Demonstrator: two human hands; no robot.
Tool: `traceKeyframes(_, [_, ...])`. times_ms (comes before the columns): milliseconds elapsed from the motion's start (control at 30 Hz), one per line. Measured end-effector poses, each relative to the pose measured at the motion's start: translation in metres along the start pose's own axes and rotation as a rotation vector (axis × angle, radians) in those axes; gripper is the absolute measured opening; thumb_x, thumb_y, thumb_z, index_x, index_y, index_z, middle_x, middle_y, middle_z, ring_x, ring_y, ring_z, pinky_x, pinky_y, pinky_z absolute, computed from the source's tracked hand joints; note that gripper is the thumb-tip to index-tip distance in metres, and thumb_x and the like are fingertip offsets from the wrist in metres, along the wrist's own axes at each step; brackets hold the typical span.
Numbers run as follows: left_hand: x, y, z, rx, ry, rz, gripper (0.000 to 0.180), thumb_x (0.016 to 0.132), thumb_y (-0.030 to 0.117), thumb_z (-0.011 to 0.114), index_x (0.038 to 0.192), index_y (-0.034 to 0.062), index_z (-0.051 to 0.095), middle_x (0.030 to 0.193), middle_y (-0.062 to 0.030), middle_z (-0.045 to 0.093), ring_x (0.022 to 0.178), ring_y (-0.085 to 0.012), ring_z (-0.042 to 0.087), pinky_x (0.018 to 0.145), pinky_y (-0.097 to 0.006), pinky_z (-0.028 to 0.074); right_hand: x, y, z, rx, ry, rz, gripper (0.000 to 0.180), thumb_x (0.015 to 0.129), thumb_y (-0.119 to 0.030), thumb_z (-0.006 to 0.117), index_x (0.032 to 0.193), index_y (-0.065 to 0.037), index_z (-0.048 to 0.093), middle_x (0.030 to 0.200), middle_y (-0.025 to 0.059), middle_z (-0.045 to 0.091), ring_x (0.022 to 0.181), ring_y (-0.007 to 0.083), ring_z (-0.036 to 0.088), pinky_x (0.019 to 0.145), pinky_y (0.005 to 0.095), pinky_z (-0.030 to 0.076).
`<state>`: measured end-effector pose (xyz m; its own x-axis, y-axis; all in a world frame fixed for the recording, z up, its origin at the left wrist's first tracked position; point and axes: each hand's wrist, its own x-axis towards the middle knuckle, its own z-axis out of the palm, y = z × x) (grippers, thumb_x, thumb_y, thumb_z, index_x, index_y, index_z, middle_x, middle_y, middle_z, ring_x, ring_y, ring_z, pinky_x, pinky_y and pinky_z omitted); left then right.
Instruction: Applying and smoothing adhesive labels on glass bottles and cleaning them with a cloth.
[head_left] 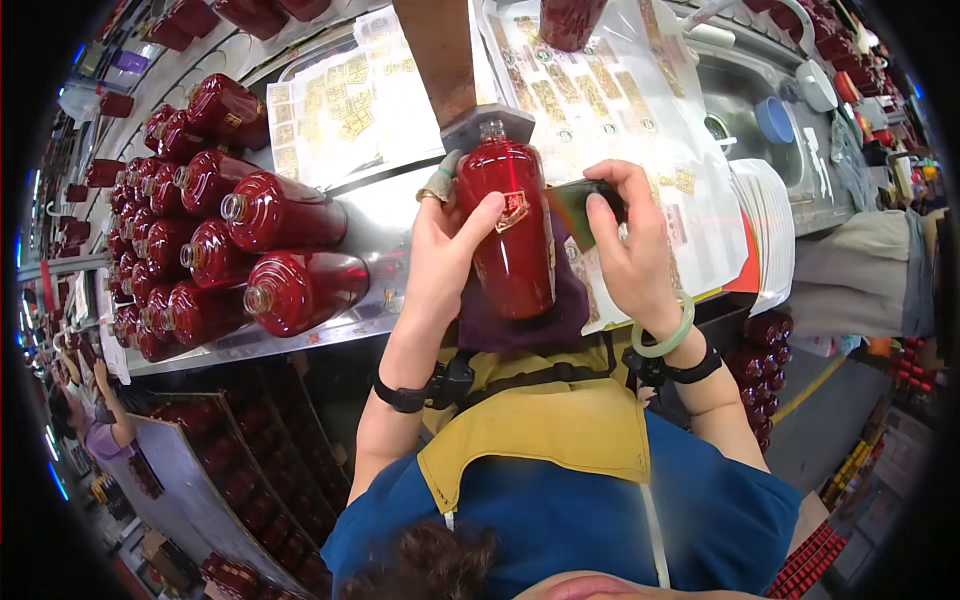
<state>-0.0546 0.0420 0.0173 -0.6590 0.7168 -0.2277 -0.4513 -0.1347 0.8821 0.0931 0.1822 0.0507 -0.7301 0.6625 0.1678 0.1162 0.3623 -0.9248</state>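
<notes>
A glossy deep-red glass bottle [525, 265] with a clear threaded neck lies before me over a dark purple cloth [575, 305]. My left hand [445, 230] is closed round its left side, the thumb beside a small gold-and-red label [512, 212]. Covers sit on some of that hand's fingertips. On the right, my right hand [637, 245] pinches a flat dark green scraper-like piece [572, 208] between thumb and fingers. Its left edge meets or nearly meets the bottle's side; I cannot tell which. Behind the bottle neck is a grey angled block [487, 125] on a brown upright board [432, 50].
Several red bottles [290, 210] lie stacked at the left. Sheets of gold labels [350, 100] and strips of stickers [590, 90] cover the table. Another red bottle [570, 20] stands at the back. A sink [745, 95] holding a blue bowl [774, 120] is at right.
</notes>
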Motion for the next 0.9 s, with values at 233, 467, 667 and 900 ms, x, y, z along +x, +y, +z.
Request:
traceKeyframes(233, [0.000,0.005,0.002,0.029,-0.032,-0.014,0.078,0.096,0.015,0.074,0.157,-0.0049,0.029,0.148,-0.0190,0.051,0.133,-0.0231,0.054,0.112,-0.037,0.045,0.007,0.010,0.008,0.289,-0.235,0.365,0.035,0.095,-0.017,0.071,0.123,-0.005,0.053,0.084,-0.0046,0.042,0.076,0.0053,0.041,0.067,0.0237,0.039])
traceKeyframes(467, [-0.002,0.004,0.001,0.055,-0.022,-0.003,0.078,0.097,0.016,0.074,0.157,-0.0048,0.030,0.150,-0.0196,0.049,0.134,-0.0235,0.053,0.113,-0.037,0.044,0.014,0.014,0.009,0.616,-0.316,0.621,0.040,0.091,-0.019,0.079,0.119,-0.007,0.053,0.087,-0.0055,0.049,0.076,0.0036,0.045,0.064,0.0216,0.037])
traceKeyframes(667, [-0.001,0.005,0.000,0.063,-0.010,-0.005,0.078,0.096,0.015,0.075,0.157,-0.0052,0.030,0.149,-0.0203,0.049,0.134,-0.0235,0.053,0.112,-0.037,0.045,0.021,0.005,0.009,0.518,-0.310,0.642,0.041,0.088,-0.021,0.082,0.113,-0.007,0.054,0.087,-0.0053,0.047,0.076,0.0043,0.045,0.064,0.0219,0.038])
traceKeyframes(900, [-0.001,0.010,0.003,0.064,-0.012,-0.017,0.077,0.095,0.013,0.075,0.156,-0.0064,0.031,0.148,-0.0205,0.051,0.132,-0.0230,0.055,0.110,-0.036,0.048,0.011,0.013,0.022,0.301,-0.193,0.340,0.040,0.084,-0.017,0.087,0.108,-0.005,0.057,0.086,-0.0009,0.051,0.079,0.0096,0.050,0.069,0.0261,0.044])
